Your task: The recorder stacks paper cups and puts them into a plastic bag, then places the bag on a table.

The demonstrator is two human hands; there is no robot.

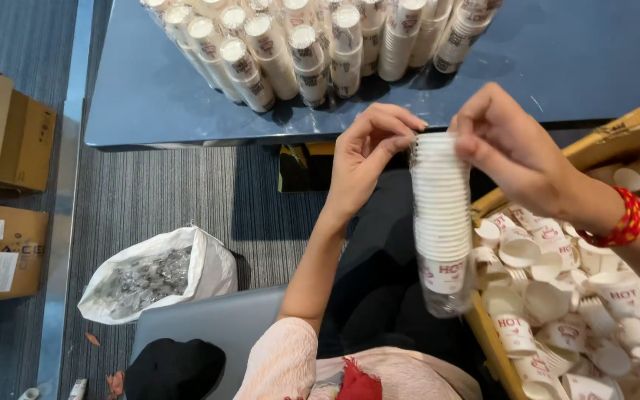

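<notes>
**Cup stack held upright in a clear sleeve, both hands at its top**

Stack of nested white paper cups (441, 215) hangs upright in front of the person's lap, inside a thin clear plastic sleeve (447, 296) whose bottom end bags loose below the lowest cup. Red print on the lower cups. Left hand (364, 159) pinches the top rim from the left, thumb and fingers closed on the sleeve edge or the top cup; can't tell which. Right hand (509, 144) closes on the same top from the right, fingertips curled over the rim, red beaded bracelet (626, 221) on the wrist. Two-sided pinch at the top likely keeps the column straight and the sleeve mouth gathered; weight hangs below the grip.

Just right of the stack: cardboard box (609, 141) full of loose single cups (557, 296), lying jumbled on their sides, within easy reach of the right hand. Ahead, on the dark blue table (157, 96), many sleeved cup stacks (312, 44) lie side by side in a fan, apparently finished ones set apart. On the striped carpet to the left, a white sack (157, 274) with crumpled clear plastic, plus brown cartons (5, 192) at the far left edge. Black cap (175, 367) on a grey surface near the left elbow.
</notes>
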